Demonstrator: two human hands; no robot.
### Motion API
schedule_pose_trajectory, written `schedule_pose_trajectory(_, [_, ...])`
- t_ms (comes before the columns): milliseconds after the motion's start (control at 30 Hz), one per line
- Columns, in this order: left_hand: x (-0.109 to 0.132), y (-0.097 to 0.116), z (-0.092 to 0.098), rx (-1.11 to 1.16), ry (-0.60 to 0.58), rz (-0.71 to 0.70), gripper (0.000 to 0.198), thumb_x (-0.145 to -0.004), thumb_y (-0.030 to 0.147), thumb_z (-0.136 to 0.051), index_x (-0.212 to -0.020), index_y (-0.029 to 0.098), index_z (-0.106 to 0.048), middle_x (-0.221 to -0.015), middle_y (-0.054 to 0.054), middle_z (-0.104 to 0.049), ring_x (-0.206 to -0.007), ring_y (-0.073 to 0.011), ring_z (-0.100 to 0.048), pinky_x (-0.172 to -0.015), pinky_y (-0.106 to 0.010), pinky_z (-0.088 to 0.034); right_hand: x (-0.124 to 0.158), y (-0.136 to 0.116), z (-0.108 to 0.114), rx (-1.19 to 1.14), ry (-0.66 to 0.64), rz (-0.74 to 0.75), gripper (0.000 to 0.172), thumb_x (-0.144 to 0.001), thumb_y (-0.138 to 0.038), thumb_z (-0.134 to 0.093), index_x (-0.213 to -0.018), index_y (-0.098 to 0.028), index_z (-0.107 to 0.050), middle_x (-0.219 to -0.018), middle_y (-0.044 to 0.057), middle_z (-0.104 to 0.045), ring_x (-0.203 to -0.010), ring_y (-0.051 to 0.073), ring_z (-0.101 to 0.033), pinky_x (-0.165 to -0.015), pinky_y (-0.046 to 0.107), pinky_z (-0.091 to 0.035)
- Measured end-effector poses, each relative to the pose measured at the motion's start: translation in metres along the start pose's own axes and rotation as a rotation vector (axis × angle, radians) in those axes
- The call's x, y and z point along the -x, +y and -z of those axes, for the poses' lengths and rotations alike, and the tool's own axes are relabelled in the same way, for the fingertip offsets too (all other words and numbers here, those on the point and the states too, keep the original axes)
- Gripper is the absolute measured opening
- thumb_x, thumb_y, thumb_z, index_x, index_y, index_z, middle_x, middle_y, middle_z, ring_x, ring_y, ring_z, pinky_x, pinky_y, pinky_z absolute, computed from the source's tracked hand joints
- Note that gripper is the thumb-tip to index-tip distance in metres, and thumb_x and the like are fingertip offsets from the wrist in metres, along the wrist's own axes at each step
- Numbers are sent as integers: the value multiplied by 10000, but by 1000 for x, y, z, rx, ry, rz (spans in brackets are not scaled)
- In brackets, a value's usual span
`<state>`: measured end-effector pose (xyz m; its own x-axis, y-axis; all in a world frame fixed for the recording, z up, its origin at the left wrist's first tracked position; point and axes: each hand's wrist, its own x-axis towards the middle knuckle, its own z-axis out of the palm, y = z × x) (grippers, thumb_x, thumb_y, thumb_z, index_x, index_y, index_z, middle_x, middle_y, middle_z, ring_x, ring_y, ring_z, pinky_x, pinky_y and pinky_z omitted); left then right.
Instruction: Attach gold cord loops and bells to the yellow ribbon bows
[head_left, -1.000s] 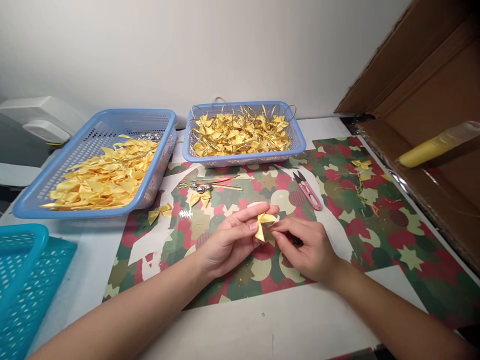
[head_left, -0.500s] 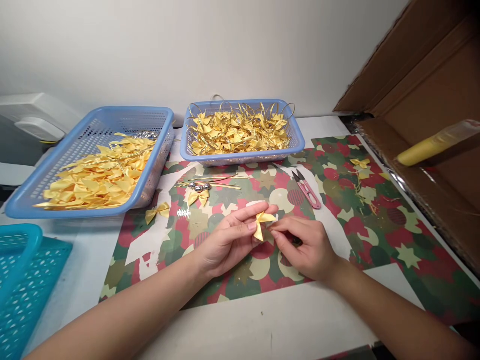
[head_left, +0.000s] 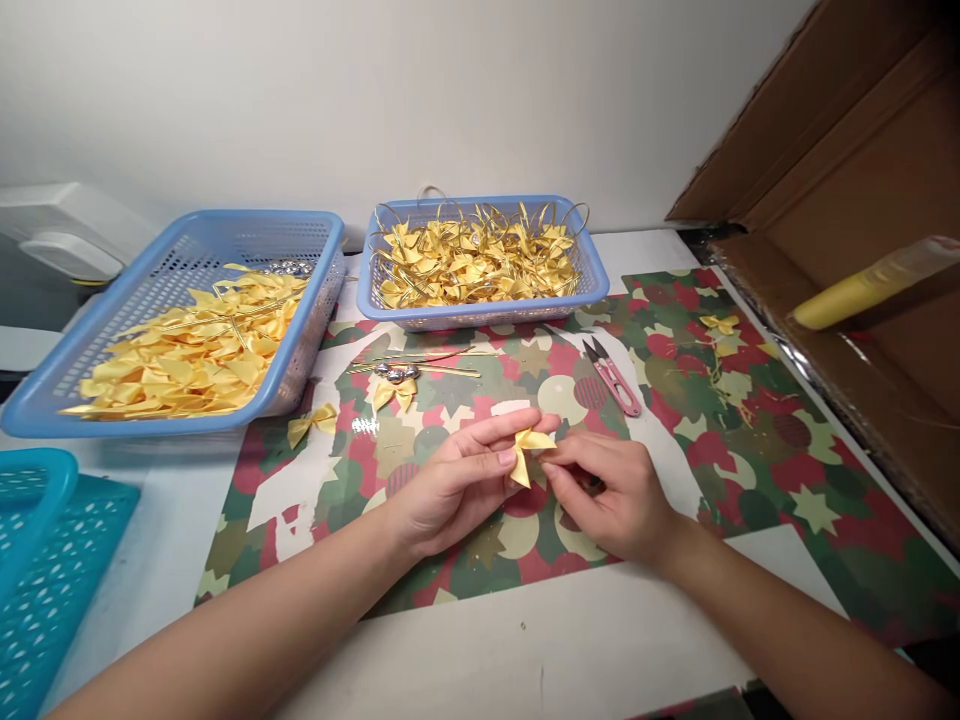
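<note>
A yellow ribbon bow (head_left: 529, 448) is pinched between the thumb and fingers of my left hand (head_left: 465, 478), its loose ends pointing right and down. Close against its right side is my right hand (head_left: 611, 490), thumb and forefinger pressed together; what lies between those fingertips is hidden or too small to name. Beyond my left hand, another bow (head_left: 395, 394) lies on the patterned sheet beside several silver bells (head_left: 396, 373) and thin gold cords (head_left: 457, 371). One more bow (head_left: 313, 425) rests farther left. Pink-handled thread snips (head_left: 613, 378) lie behind my right hand.
A blue basket (head_left: 480, 315) at the back holds finished-looking bows with gold loops. Another blue basket (head_left: 292, 365) on the left is heaped with bows. A teal basket (head_left: 90, 560) stands front left. On the right are a cardboard box (head_left: 862, 170) and a yellow tube (head_left: 862, 288).
The visible ribbon ends of the bow have shifted slightly at my fingertips. Both hands stay in nearly the same place, and the view has moved a little.
</note>
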<state>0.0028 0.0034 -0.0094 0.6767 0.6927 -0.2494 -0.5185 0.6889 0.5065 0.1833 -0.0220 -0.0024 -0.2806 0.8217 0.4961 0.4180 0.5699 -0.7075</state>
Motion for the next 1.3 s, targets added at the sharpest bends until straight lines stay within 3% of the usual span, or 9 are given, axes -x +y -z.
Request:
schedule_pose_trajectory(367, [1, 1, 1, 8, 26, -8, 310, -794, 106, -693, -1071, 231, -756, -1213, -36, -712, -1018, -154, -656, -868, -236, -472, 1, 1, 0, -9, 5, -14, 186, -825, -50, -499, -751, -197, -587, -528, -50, -507, -487, 97, -448, -500, 225, -392])
schedule_pose_trajectory(1000, [1, 1, 0, 9, 31, -8, 305, -782, 108, -704, -1055, 231, -759, -1180, -20, -728, -987, -141, -660, -847, -222, -474, 2, 0, 0, -8, 13, -10, 190, -828, -58, -492, -738, -201, -579, -519, -51, -489, -478, 97, -436, -489, 224, -384])
schedule_pose_trajectory(1300, [1, 1, 2, -17, 35, 1, 307, -784, 115, -696, -1055, 246, -758, -1216, -38, -707, -1011, -171, -650, -887, -270, -455, 1, 0, 0, 12, 15, -6, 192, -829, -65, -489, -735, -203, -584, -521, -51, -471, -477, 97, -426, -479, 224, -370])
